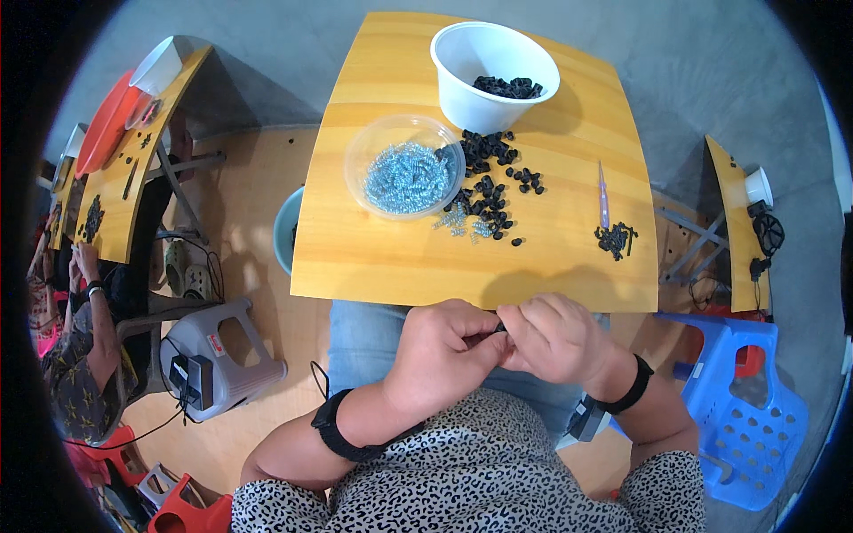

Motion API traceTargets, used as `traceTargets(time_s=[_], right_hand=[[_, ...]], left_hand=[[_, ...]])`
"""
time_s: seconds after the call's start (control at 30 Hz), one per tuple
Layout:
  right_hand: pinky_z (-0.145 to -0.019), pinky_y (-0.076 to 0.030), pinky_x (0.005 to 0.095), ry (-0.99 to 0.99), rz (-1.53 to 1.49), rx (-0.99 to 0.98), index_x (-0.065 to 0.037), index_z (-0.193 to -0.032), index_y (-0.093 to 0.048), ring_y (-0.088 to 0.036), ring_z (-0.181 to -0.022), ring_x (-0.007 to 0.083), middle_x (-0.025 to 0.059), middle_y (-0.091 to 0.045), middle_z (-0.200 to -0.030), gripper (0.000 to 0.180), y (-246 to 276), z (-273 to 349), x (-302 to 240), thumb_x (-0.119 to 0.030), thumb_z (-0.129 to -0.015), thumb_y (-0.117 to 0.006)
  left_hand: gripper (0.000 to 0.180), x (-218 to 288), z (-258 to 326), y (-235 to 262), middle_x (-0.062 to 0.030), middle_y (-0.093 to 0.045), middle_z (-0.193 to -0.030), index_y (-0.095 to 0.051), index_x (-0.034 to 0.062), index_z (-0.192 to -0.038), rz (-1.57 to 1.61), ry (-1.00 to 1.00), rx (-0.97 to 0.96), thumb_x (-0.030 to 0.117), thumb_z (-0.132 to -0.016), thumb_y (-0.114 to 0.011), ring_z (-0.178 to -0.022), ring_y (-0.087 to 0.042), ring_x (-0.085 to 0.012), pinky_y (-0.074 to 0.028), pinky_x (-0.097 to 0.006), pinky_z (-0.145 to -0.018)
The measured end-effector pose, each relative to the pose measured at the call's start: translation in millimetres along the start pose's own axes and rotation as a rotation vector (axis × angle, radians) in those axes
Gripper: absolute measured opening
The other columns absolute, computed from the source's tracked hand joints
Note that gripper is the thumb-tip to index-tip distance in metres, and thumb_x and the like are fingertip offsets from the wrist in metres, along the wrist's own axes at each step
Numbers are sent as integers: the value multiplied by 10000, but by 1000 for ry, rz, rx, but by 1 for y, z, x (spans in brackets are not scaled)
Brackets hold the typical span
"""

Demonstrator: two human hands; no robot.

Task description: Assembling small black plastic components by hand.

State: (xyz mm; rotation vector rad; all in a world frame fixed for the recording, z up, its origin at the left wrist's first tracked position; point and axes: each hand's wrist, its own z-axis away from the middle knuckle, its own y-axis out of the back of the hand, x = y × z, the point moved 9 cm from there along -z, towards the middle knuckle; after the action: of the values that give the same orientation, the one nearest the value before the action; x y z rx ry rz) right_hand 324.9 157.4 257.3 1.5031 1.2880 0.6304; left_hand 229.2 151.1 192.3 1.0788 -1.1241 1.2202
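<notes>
Over my lap, just off the near edge of the wooden table (551, 275), my two hands meet. My left hand (449, 345) is closed, its thumb and fingers pinching a small black part (501, 327) that is mostly hidden. Against it presses my right hand (555, 336), fingers curled round the same spot. Ahead of them, several small black plastic pieces (487, 191) lie scattered beside a few loose springs (455, 218). A clear round tub (357, 182) is filled with bluish metal springs (407, 178). Behind it a white bowl (480, 111) holds more black pieces (508, 87).
On the table's right lie a thin screwdriver (603, 200) and a pile of small black parts (613, 238). A blue plastic chair (742, 400) stands at right, a grey stool (218, 355) at left. Another person (93, 346) works at the left table (120, 191).
</notes>
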Motion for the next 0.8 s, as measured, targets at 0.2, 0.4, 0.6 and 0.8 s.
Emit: traceTargets(time_s=[0.2,0.4,0.6,0.8], right_hand=[[-638,-485,364,-99,-41,72,37,-1148,-565,-567,-726,273,102,-520,-825,577,8,-3,7,-165,-645,-762],[-640,-482,373,-125,-82,63,35,-1157,-563,-562,-732,277,108,-520,-846,593,6,2,9,-162,-636,-764],[-609,-472,365,-113,-32,19,31,-1129,-572,-553,-711,263,91,-490,-808,620,0,2,8,-228,-601,-766],[-598,-473,350,-57,50,-105,20,-1107,-577,-555,-710,243,85,-486,-798,603,7,-3,0,-244,-596,-758]], left_hand=[[106,12,-6,2,-134,-590,-638,-716,-1,-870,13,-80,14,51,-778,-713,-565,-562,-220,-439,-338,-530],[103,19,-2,2,-115,-642,-763,-705,-41,-916,-32,-86,-13,7,-825,-707,-674,-616,-136,-482,-274,-576],[94,17,-3,1,-135,-626,-708,-706,-22,-875,-49,-123,5,31,-797,-709,-635,-605,-200,-473,-314,-561],[75,15,2,1,-152,-610,-664,-699,-8,-812,-8,-78,41,52,-768,-714,-602,-593,-264,-458,-351,-550]])
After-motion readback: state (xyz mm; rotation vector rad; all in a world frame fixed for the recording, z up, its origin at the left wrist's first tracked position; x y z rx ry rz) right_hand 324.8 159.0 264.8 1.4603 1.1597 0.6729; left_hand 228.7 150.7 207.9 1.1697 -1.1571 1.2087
